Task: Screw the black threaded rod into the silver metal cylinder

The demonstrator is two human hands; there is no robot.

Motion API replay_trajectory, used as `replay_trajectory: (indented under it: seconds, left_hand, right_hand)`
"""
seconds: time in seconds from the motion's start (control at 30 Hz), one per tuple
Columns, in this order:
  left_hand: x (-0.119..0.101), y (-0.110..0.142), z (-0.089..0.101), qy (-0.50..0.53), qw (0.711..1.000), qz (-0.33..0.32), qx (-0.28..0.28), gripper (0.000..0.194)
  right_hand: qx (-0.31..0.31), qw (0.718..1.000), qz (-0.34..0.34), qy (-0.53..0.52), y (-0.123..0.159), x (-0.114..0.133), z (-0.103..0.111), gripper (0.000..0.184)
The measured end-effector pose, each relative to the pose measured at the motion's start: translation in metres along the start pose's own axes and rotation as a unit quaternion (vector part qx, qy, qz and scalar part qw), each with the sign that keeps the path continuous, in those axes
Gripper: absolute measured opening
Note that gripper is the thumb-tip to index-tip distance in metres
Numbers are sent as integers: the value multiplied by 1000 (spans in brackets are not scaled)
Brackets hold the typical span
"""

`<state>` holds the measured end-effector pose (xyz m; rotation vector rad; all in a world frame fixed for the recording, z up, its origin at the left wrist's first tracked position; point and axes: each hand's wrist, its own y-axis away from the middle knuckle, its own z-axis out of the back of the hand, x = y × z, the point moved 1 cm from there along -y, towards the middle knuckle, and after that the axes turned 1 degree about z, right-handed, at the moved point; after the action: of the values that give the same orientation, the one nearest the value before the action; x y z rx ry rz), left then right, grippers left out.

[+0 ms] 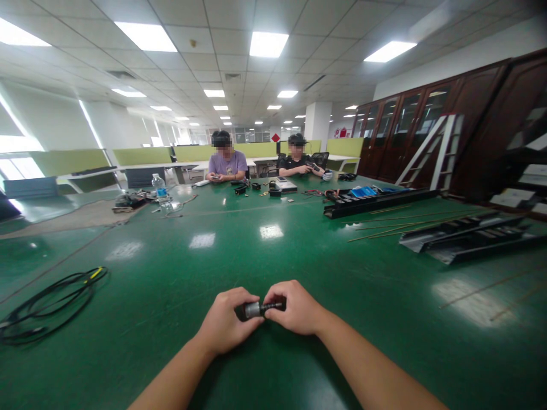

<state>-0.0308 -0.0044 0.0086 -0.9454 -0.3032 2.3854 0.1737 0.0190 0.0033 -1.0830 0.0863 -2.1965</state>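
Close to the table's front edge, my left hand (231, 319) is closed around a small silver cylinder (252, 310) with a dark end, which looks like a small motor. A dark, ribbed shaft (272, 306) extends from it to the right. My right hand (294, 307) pinches this shaft between thumb and fingers. The piece lies roughly level, and both hands nearly meet around it. Fingers cover parts of it, so I cannot tell whether cylinder and shaft are one piece.
On the green table (179, 285), a coiled black cable (55, 307) lies at left. Black metal channels (470, 236) and thin rods (405, 225) are at right. A water bottle (159, 188) stands farther back. Two people (226, 162) sit across, handling small items.
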Motion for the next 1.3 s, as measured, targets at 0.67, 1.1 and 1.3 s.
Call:
replay_trajectory:
  seconds: [0.67, 1.1, 1.3]
  left_hand:
    - [1, 2, 0, -2, 1000, 10, 9, 22]
    - [4, 2, 0, -7, 1000, 15, 13, 23]
    - [6, 2, 0, -8, 1000, 14, 14, 23]
  right_hand:
    - [8, 999, -16, -30, 0, 0, 1, 9]
    - [15, 999, -24, -33, 0, -3, 1, 10]
    - [16, 999, -32, -34, -1, -5, 1, 11]
